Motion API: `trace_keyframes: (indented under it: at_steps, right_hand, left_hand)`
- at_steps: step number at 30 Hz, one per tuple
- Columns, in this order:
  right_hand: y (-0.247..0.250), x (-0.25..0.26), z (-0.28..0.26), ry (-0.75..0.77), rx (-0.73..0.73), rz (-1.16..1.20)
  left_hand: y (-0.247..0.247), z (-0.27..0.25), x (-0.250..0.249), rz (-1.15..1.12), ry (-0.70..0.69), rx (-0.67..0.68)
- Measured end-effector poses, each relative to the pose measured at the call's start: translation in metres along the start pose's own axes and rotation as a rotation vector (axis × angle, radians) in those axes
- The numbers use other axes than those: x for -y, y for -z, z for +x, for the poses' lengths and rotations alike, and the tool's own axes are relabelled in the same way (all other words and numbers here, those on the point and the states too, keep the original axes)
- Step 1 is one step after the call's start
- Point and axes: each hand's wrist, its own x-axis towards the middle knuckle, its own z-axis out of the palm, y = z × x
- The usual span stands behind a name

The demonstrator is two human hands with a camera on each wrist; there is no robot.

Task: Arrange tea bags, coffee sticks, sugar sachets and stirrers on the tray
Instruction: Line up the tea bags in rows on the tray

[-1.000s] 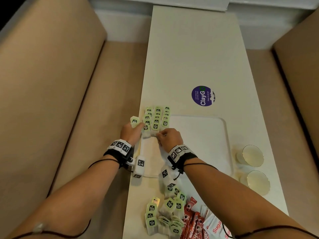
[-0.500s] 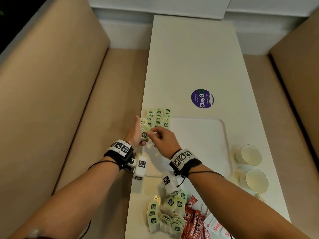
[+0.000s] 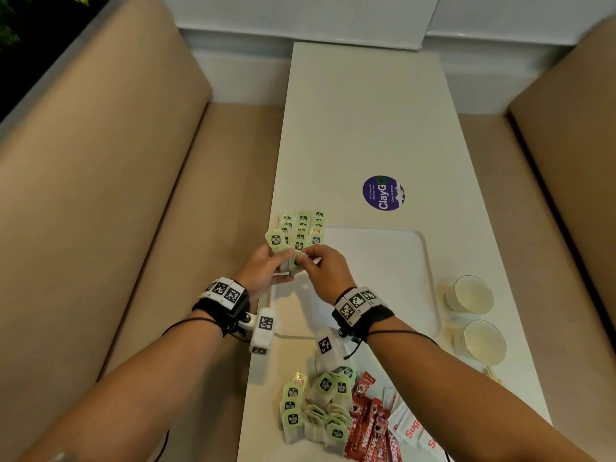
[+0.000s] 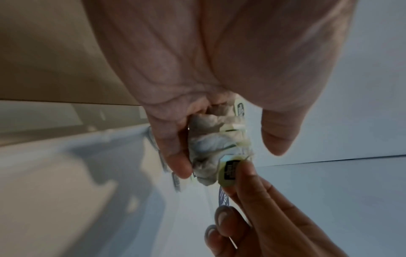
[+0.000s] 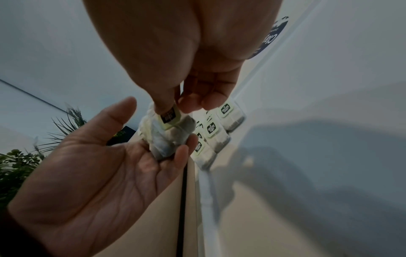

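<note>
left hand [image 3: 263,268] cupped palm-up over the near-left corner of the tray [image 3: 400,261], fingers half curled round a small bunch of tea bags [image 4: 216,153], thumb standing clear. one green tag [image 3: 276,240] poking up above that grip, just left of the tray's far-left corner. further right, three tidy columns of laid tea bags [image 3: 303,228] sitting at the tray's far-left corner, tags up, overlapping like tiles. right hand [image 3: 325,266] next, above the tray's left part, thumb and forefinger pinched on the tag [image 5: 168,116] of the top bag in the bunch, other fingers loosely curled and holding nothing. judged light as paper and soft: thin pouches crumpling under any squeeze, liable to tear, strings apt to snag on neighbours. stiffest and cleanest hold judged to be the card tag, or the folded top edge of the pouch; a pinch on the belly likely to deform it. best lifted singly off the bunch, then laid flat at the near end of a column, without dragging the laid ones. near of the tray, a loose heap of more tea bags [image 3: 313,408], then red coffee sticks [image 3: 371,425], then white sugar sachets [image 3: 411,428], all on the bench [image 3: 360,111]. right of the tray, two paper cups [image 3: 473,295].
</note>
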Motion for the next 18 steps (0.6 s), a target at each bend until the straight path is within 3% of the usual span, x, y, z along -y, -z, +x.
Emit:
trace_keyframes:
  at_steps: [9,14,18]
  right_hand:
    - [0.006,0.002,-0.01,-0.014,-0.013,0.037]
    - [0.007,-0.005,-0.019,-0.062,0.131,-0.001]
    - [0.012,-0.017,-0.015,-0.111,0.148,-0.031]
  left_hand:
    - [-0.002,-0.01,0.005,0.151,-0.021,0.002]
    - [-0.001,-0.009,0.01,0.124,-0.029,-0.037]
    - [0.002,-0.002,0.018,0.116,-0.004,-0.08]
